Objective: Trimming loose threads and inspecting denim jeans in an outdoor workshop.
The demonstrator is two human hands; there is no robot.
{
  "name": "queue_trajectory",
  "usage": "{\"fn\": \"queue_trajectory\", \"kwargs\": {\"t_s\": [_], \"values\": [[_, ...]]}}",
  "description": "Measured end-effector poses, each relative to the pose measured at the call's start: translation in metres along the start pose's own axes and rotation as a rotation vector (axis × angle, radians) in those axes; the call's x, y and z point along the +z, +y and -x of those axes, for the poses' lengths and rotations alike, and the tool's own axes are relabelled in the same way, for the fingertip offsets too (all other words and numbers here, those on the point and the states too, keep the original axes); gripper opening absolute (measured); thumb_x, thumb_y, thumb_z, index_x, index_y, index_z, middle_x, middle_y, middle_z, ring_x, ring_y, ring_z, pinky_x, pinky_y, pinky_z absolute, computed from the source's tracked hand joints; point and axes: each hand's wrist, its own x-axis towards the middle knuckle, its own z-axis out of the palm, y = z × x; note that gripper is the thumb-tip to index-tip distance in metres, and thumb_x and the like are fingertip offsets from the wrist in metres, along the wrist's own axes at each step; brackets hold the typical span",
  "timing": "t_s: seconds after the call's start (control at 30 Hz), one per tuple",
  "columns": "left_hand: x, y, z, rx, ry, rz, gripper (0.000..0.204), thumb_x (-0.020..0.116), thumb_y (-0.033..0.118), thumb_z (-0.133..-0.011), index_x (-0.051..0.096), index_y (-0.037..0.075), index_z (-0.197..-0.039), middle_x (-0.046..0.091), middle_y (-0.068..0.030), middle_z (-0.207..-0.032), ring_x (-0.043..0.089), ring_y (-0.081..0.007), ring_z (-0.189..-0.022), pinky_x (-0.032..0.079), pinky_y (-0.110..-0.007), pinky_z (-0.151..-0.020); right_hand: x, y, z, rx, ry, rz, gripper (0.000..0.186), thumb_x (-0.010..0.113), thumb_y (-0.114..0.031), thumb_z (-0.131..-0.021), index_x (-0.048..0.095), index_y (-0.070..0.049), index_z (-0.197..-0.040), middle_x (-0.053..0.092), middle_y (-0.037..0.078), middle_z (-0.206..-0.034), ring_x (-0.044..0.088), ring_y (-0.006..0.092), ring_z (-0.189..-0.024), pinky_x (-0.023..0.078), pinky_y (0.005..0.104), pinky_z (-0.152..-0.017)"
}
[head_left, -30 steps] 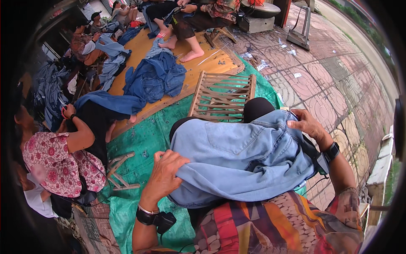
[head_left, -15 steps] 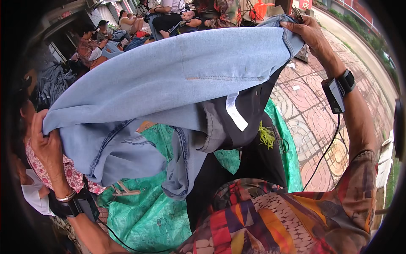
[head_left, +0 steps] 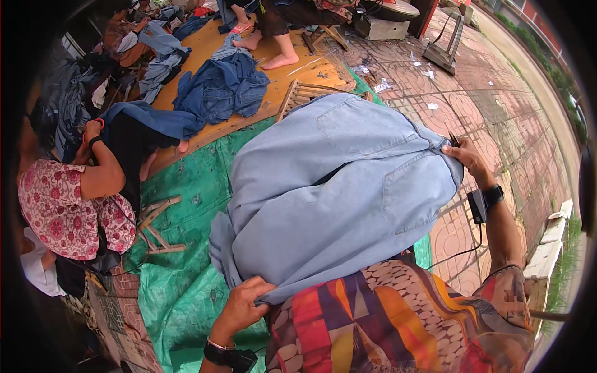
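A pair of light blue jeans (head_left: 323,199) lies spread across my lap, with the back pockets facing up and the waistband to the right. My right hand (head_left: 471,163) is closed on the waistband's edge. From its fingers pokes a small dark pointed tool (head_left: 454,140), too small to name for certain. Closer to my body, my left hand (head_left: 242,309) pinches the near edge of the jeans, at the side away from the waistband. The legs are bunched at the left, and part of the fabric is folded under and hidden.
Beneath me spreads a green tarp (head_left: 180,298). At left, a person in a flowered top (head_left: 56,211) works on dark cloth beside a wooden stool (head_left: 158,227). Dark blue jeans (head_left: 224,90) lie on an orange board (head_left: 292,50). Paved ground (head_left: 479,118) extends right, with a metal stand (head_left: 444,50).
The jeans came down from being held up and stretched between both hands onto my lap. My left hand moved right and closer to my body; my right hand lowered. The view tilted and shifted.
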Motion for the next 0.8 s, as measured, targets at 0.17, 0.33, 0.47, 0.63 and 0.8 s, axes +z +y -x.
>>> {"fn": "queue_trajectory", "kwargs": {"t_s": [0.17,0.33,0.47,0.63,0.8], "values": [[-0.029,0.011,-0.007,0.049,-0.160,0.008,0.033,0.073,0.020,-0.069,0.063,0.002,-0.095,0.059,-0.0084,-0.086,0.057,-0.0253,-0.076,0.045,-0.034,-0.066,0.011,-0.007,0.004,-0.038,0.011,0.020,0.050,0.077,-0.046,-0.063,0.063,0.000,-0.078,0.055,-0.001,-0.067,0.049,0.0082,-0.059,0.037,0.0234,-0.052],[-0.042,-0.005,-0.059,-0.114,0.551,-0.049,0.040,0.069,0.018,-0.075,0.057,0.005,-0.111,0.057,-0.0081,-0.107,0.055,-0.0210,-0.096,0.044,-0.033,-0.080,0.005,-0.016,0.014,0.021,0.019,0.069,0.050,0.077,-0.045,-0.064,0.063,0.000,-0.078,0.055,0.000,-0.066,0.050,0.0085,-0.059,0.038,0.0237,-0.051],[-0.041,-0.068,-0.097,-0.114,0.663,0.235,0.050,0.063,0.021,-0.081,0.045,0.000,-0.123,0.049,-0.0143,-0.124,0.050,-0.0251,-0.107,0.040,-0.037,-0.093,0.010,-0.019,0.013,-0.011,0.065,0.023,0.050,0.078,-0.045,-0.062,0.063,0.000,-0.078,0.054,0.001,-0.064,0.050,0.0093,-0.058,0.039,0.0235,-0.051],[-0.041,-0.099,-0.145,-0.050,0.666,0.520,0.041,0.058,0.019,-0.086,0.046,0.001,-0.121,0.048,-0.0121,-0.121,0.048,-0.0231,-0.107,0.037,-0.034,-0.093,0.009,-0.010,0.008,0.000,0.109,0.001,0.050,0.079,-0.044,-0.062,0.062,0.000,-0.077,0.053,0.000,-0.064,0.049,0.0090,-0.058,0.038,0.0238,-0.050],[-0.050,-0.127,-0.172,0.067,0.493,0.790,0.022,0.054,0.013,-0.090,0.051,0.002,-0.109,0.054,-0.0014,-0.099,0.048,-0.0091,-0.086,0.039,-0.022,-0.077,0.011,-0.011,0.008,-0.013,0.131,-0.009,0.047,0.079,-0.043,-0.062,0.062,-0.001,-0.076,0.050,-0.001,-0.063,0.046,0.0081,-0.058,0.036,0.0242,-0.049]]}}
